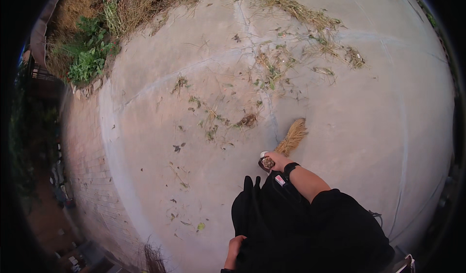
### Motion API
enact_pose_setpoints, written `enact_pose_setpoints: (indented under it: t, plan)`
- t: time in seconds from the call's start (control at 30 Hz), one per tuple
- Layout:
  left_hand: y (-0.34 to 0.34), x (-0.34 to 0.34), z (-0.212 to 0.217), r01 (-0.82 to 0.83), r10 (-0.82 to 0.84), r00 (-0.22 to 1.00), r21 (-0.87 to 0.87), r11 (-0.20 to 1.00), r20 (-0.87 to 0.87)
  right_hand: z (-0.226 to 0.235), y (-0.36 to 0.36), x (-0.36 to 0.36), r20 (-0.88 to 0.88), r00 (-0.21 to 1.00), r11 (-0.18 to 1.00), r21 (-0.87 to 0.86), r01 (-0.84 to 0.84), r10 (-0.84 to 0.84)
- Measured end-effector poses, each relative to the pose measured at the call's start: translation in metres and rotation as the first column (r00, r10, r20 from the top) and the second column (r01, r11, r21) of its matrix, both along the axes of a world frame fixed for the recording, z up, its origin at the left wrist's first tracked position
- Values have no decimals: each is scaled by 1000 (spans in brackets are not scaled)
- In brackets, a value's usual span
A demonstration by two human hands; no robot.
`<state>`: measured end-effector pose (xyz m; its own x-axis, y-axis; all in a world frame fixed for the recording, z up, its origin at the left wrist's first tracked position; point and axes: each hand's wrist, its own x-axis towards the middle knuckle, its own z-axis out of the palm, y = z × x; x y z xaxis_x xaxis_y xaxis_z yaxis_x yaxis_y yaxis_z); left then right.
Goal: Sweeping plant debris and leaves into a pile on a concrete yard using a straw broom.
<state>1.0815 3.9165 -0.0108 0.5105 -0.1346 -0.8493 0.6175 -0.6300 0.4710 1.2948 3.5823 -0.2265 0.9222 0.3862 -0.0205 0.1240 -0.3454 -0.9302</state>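
A short straw hand broom [293,136] is gripped in my right hand [278,160], just ahead of my feet. My fingers wrap round its bound end, and the bristles fan out to the far right, close to the concrete. A dark watch band circles that wrist. My left hand [235,248] is low in the view against my black clothing, its fingers mostly hidden. Ahead of the broom, leaf and grass litter [248,120] lies scattered, with a larger patch of green and dry stems [274,69] beyond it.
Pale concrete [359,142] with cracked joint lines spreads all around. Long dry straw [296,8] lies at the far side. A heap of dried grass [141,4] and a green leafy plant [90,55] stand far left. Brick paving [87,176] runs along the left. Dark twigs [153,258] show lower left.
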Motion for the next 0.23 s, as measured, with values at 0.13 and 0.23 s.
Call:
enact_pose_setpoints:
  t: [0.13, 0.23]
  plan:
    - [-23, 25, 25, -84, 88, 993, 49, 995, -78, 35, 119, 130, -979, 34, 518, 135, 845, 201]
    - [-32, 44, 39, 0, 1, 997, 22, 1000, -73, 24, 113, 166, -945, 127, 527, 277, 803, 302]
